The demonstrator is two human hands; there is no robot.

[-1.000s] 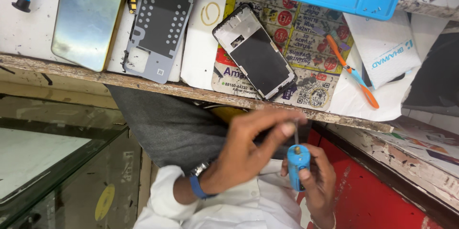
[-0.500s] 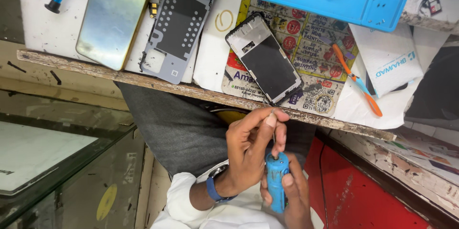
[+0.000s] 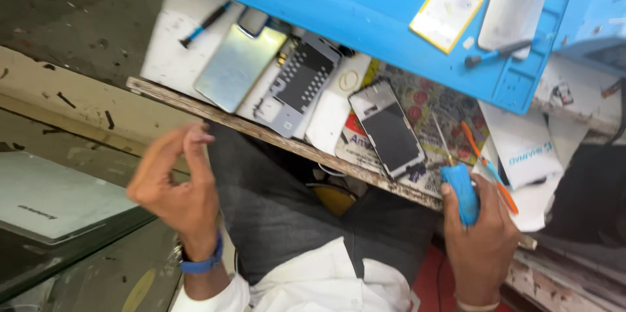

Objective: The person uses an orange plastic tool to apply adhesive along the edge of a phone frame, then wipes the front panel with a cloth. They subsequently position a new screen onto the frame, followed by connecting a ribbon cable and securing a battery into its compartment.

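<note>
My right hand (image 3: 481, 237) grips a blue-handled screwdriver (image 3: 460, 192) just below the table's front edge, its thin metal tip pointing up. The tip ends close to an opened phone with a dark screen (image 3: 390, 131), which lies on printed paper at the edge. My left hand (image 3: 177, 189) hovers apart to the left, over my lap. Its thumb and fingers are pinched together with nothing visible between them. A blue band sits on that wrist.
On the worn table lie a grey perforated phone mid-frame (image 3: 298, 85), a silver back cover (image 3: 237, 67), an orange tool (image 3: 490, 167) and a white box (image 3: 521, 153). A blue mat (image 3: 385, 18) holds a yellow-edged battery (image 3: 447, 12). A white laptop (image 3: 52, 198) lies low left.
My left hand has let go of the screwdriver's tip and swung out to the left. My right hand has lifted the screwdriver up to the table's edge. The view has shifted.
</note>
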